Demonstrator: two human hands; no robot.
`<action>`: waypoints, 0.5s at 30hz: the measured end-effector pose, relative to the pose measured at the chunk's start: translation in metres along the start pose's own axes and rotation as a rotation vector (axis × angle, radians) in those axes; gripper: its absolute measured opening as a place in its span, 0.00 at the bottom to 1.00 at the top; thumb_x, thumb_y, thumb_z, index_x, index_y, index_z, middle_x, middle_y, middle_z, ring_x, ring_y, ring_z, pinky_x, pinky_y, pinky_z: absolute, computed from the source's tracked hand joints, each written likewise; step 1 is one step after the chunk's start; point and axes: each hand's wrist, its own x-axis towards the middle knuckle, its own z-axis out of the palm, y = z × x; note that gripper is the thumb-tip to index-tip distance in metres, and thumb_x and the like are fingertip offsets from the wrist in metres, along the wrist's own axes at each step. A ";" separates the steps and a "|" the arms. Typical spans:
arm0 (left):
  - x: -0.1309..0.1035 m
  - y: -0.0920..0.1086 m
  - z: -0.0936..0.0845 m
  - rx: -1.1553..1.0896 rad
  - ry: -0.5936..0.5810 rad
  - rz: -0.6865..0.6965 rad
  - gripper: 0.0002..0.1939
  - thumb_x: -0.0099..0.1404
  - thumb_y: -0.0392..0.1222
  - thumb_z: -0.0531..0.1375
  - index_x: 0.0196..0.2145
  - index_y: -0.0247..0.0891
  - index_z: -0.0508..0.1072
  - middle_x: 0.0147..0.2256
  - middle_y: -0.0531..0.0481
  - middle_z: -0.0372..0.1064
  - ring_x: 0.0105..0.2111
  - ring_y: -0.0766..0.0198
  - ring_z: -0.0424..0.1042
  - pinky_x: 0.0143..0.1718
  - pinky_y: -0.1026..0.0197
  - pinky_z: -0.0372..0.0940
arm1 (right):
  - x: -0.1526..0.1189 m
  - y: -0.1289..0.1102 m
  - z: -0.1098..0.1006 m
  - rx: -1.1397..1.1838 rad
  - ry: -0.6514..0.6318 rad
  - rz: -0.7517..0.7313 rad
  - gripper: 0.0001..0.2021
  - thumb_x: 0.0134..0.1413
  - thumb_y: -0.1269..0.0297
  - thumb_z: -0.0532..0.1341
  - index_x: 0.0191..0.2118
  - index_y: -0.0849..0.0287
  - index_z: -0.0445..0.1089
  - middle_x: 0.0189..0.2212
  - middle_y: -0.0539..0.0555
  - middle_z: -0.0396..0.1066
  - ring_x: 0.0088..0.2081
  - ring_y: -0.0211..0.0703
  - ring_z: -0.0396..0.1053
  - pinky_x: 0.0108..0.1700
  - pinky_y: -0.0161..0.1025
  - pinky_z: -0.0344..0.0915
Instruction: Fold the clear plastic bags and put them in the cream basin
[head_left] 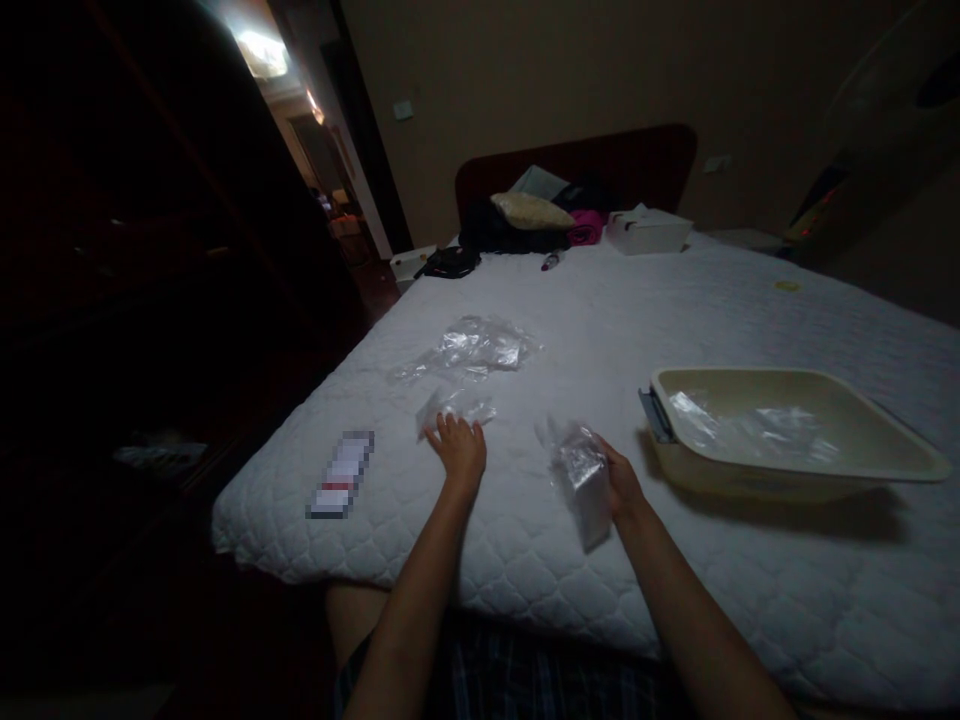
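My left hand [461,450] lies with its fingers spread on the near edge of a clear plastic bag [457,403], which is flat on the bed. In my right hand [622,482] is a folded clear plastic bag [586,490], gripped along its right side and held just over the quilted cover; whether it is one bag or several I cannot tell. Beyond my left hand spreads a loose pile of clear plastic bags [480,345]. To the right of my right hand stands a cream plastic bin [765,485] with more clear bags [787,432] inside.
A blurred-out phone-like object [341,475] lies left on the white quilted bed [525,580]. The bin has a grey side latch [658,415]. Toward the headboard [652,155] are a white box [649,230], a black bag [452,262], a pillow [532,211] and a small bottle [552,261].
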 end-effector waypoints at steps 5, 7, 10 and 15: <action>0.004 -0.007 0.000 -0.032 0.027 -0.120 0.13 0.60 0.39 0.51 0.41 0.31 0.68 0.48 0.35 0.61 0.51 0.49 0.58 0.54 0.37 0.44 | -0.010 -0.001 0.002 0.056 -0.017 0.146 0.06 0.45 0.62 0.60 0.28 0.58 0.69 0.19 0.47 0.69 0.19 0.38 0.65 0.21 0.35 0.63; 0.003 -0.005 -0.003 -0.071 0.072 -0.104 0.13 0.59 0.40 0.53 0.41 0.32 0.67 0.47 0.37 0.60 0.50 0.50 0.58 0.54 0.39 0.45 | -0.011 -0.001 0.003 0.081 0.032 0.146 0.05 0.43 0.63 0.61 0.27 0.59 0.70 0.18 0.47 0.69 0.18 0.37 0.65 0.20 0.34 0.62; -0.004 0.001 -0.013 -0.147 0.130 -0.004 0.10 0.58 0.40 0.54 0.38 0.35 0.68 0.45 0.39 0.60 0.50 0.50 0.58 0.54 0.40 0.45 | -0.010 -0.002 0.004 0.110 0.056 0.182 0.06 0.43 0.62 0.61 0.26 0.59 0.70 0.18 0.48 0.69 0.17 0.37 0.65 0.19 0.34 0.62; -0.022 0.026 -0.030 -0.353 0.011 0.382 0.15 0.60 0.39 0.52 0.45 0.37 0.65 0.48 0.39 0.59 0.50 0.55 0.59 0.51 0.49 0.55 | -0.004 -0.002 0.002 0.055 0.000 0.145 0.08 0.45 0.59 0.59 0.28 0.58 0.71 0.21 0.50 0.71 0.20 0.40 0.68 0.22 0.37 0.65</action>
